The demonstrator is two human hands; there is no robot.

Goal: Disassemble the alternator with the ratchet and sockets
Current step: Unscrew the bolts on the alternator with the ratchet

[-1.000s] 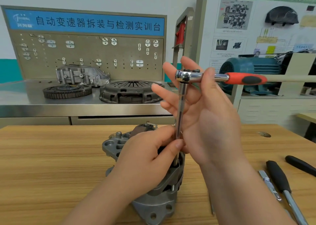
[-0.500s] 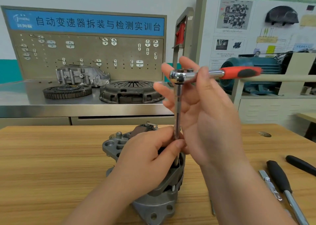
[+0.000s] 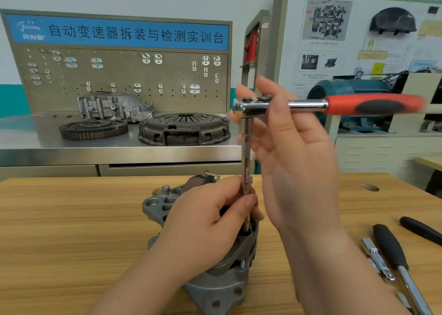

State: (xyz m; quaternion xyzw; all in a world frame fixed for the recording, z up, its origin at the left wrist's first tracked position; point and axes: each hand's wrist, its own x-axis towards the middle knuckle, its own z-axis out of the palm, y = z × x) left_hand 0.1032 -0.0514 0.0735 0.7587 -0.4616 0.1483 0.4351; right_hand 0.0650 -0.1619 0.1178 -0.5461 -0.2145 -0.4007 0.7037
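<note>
Alternator [image 3: 222, 288] judged heavy, rigid, stable; left hand [image 3: 203, 221] pinches the slick extension bar [image 3: 246, 152] low, right hand [image 3: 299, 161] loosely pinches the ratchet [image 3: 308, 105] head; take the rubbery handle [image 3: 373, 105] for torque

To your left, bare tabletop [image 3: 71, 231] stretches beside the alternator [image 3: 215, 288]. On your right, loose tools [image 3: 389, 247] lie on the wood, and the ratchet [image 3: 373, 105] juts sideways higher up.

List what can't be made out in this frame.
Head view:
- Socket and bolt under the extension bar: hidden by the left hand and the alternator housing.
- Far end of the ratchet handle: motion-blurred.
- The black-handled tools, right: cut off by the bottom edge.
- Text on the wall chart: too small.
</note>
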